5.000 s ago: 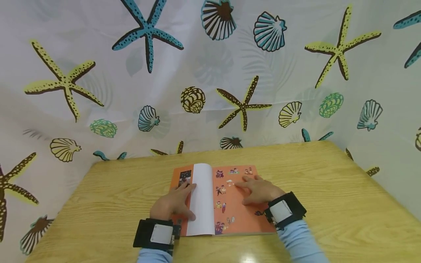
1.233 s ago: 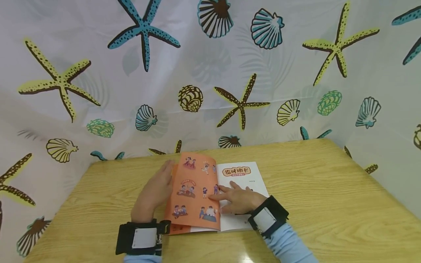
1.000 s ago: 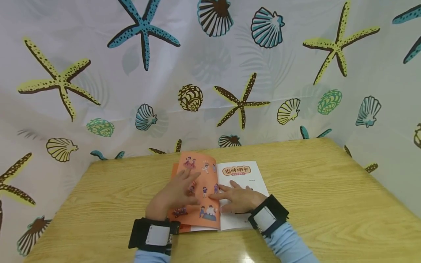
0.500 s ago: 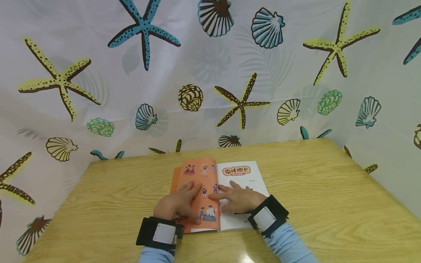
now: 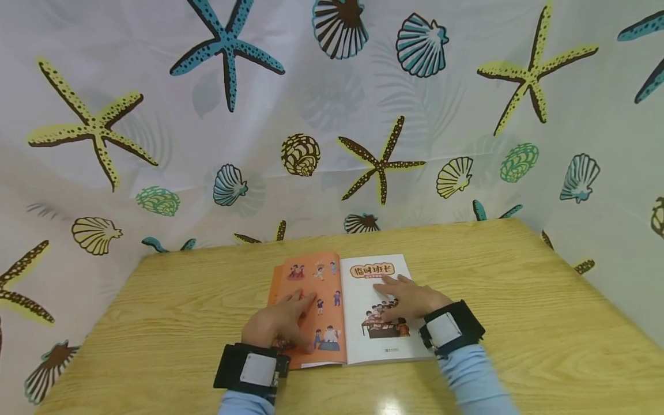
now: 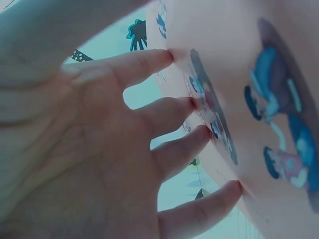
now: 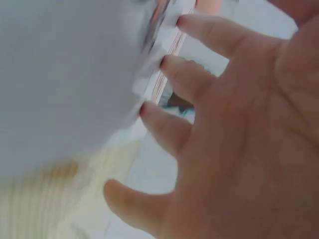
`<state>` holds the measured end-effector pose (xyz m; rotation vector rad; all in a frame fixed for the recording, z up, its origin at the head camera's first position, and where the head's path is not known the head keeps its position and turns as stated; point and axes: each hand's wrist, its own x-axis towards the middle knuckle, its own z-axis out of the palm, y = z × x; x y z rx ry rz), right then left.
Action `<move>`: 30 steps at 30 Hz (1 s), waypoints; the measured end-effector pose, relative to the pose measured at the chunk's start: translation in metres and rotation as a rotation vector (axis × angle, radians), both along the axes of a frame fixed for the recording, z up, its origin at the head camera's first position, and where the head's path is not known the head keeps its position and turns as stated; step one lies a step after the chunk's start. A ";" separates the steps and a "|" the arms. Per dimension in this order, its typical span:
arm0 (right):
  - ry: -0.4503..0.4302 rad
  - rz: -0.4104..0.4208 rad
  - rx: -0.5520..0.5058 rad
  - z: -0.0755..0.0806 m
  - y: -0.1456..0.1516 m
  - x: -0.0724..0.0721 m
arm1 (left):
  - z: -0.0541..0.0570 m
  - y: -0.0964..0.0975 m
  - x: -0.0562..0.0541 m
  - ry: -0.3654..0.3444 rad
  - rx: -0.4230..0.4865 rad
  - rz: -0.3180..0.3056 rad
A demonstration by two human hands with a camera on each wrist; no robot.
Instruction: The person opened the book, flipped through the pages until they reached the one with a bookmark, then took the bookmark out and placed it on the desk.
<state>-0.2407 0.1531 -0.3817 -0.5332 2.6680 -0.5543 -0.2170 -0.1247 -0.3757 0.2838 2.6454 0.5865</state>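
Note:
An open picture book (image 5: 354,305) lies on the table in the head view. Its left side shows an orange page (image 5: 327,288) printed with small cartoon figures. On the right is a white title page (image 5: 373,343) with large lettering and a drawing of children at a table. My left hand (image 5: 277,324) rests on the orange page, fingers spread; in the left wrist view its fingertips touch the printed paper (image 6: 219,59). Over the outer part of the white page is my right hand (image 5: 412,300), fingers spread. In the right wrist view several fingertips touch the edge area of the paper (image 7: 65,89).
The wooden table (image 5: 519,311) extends around the book on all sides. Behind it hangs a white cloth (image 5: 321,98) printed with starfish and shells. Each wrist wears a black strap (image 5: 452,328) with a pale plate.
An orange page has turned over from right to left, uncovering the white title page. My left hand came down and flattened it. Since half a second ago, my right hand has slid rightward from the fold.

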 end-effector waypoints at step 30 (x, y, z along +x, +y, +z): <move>-0.006 -0.195 0.004 -0.011 0.016 -0.008 | -0.005 0.000 -0.001 0.011 0.023 0.008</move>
